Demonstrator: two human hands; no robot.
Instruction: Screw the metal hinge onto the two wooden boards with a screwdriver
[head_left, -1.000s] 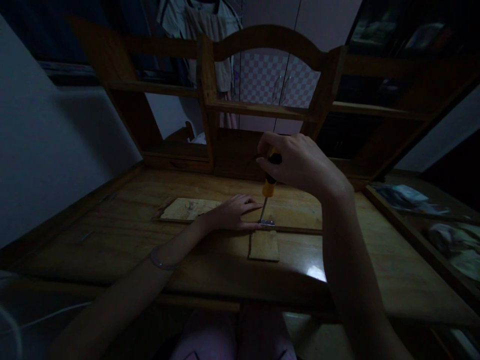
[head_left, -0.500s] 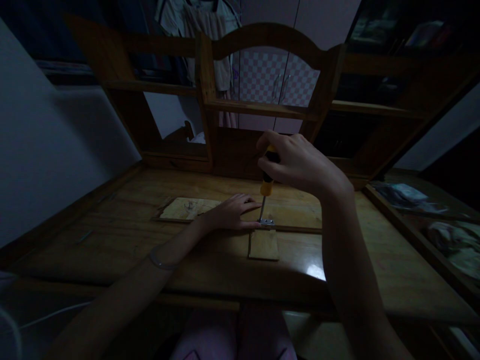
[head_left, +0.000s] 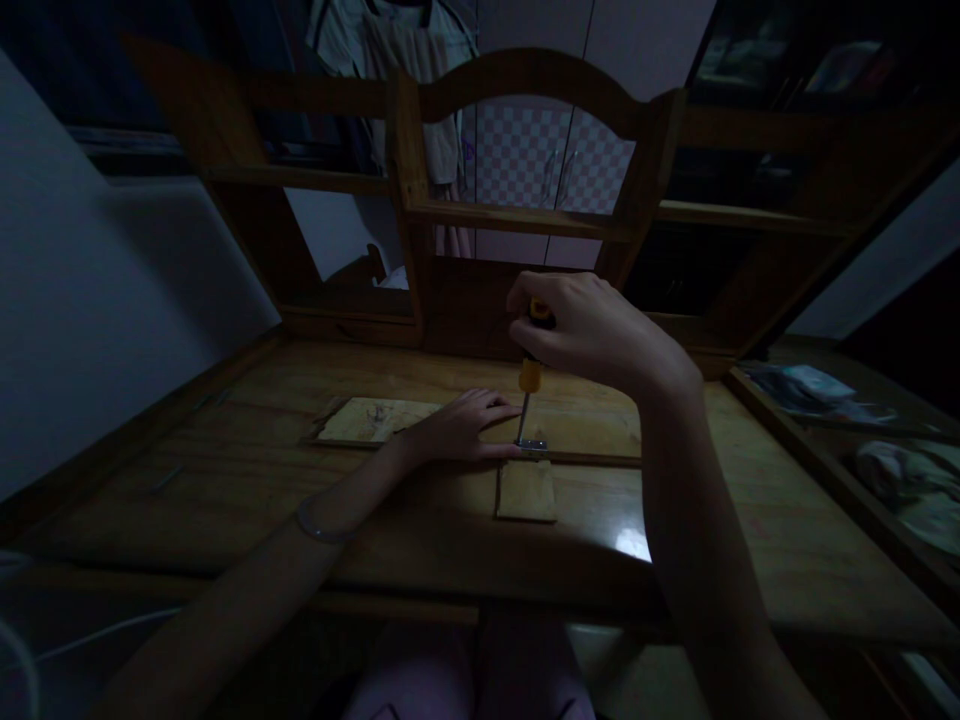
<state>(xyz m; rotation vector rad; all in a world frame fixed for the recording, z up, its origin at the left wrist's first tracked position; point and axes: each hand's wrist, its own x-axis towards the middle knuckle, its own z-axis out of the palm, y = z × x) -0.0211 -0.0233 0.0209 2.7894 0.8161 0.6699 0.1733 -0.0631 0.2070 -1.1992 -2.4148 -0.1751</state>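
Yellow-and-black screwdriver (head_left: 529,376), slim shaft (head_left: 523,417), tip at silvery metal piece (head_left: 534,447)

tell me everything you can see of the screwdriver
The screwdriver has a yellow-and-black, plastic-looking handle and a thin metallic shaft. It stands nearly upright, tip down at the left end of a small metal plate. The right hand grips the handle, partly hiding it; the left hand lies beside the shaft, contact unclear.
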